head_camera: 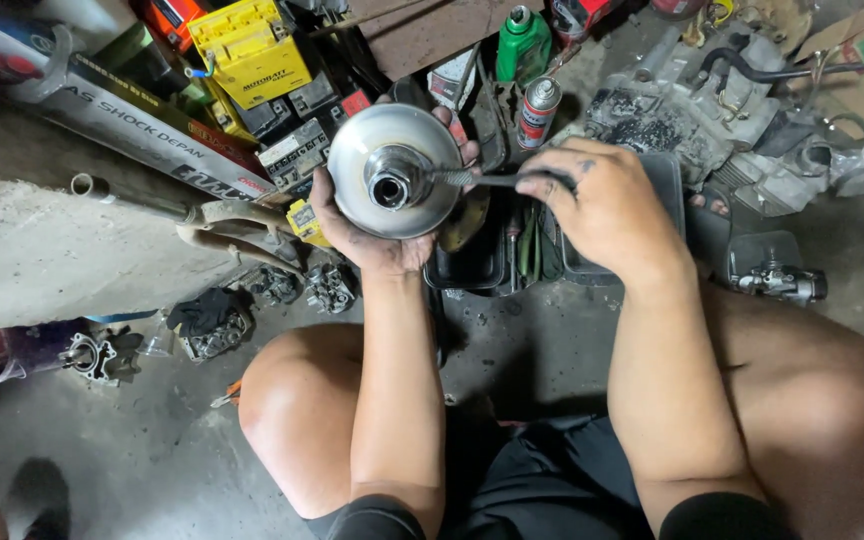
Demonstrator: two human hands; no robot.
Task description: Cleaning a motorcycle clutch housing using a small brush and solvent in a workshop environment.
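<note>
Head view: left hand (377, 235) grips a metal pulley (395, 170), right hand (602, 205) clasps a brush (482, 179) above a tool tray (482, 270).

One head-worn camera looks steeply down, close over the hands and knees.

My left hand (367, 235) grips a round metal pulley (395, 170) from below. My right hand (607, 205) pokes a thin brush (472, 179) toward its hub. A black tray (512, 255) lies on the floor beneath.
</note>
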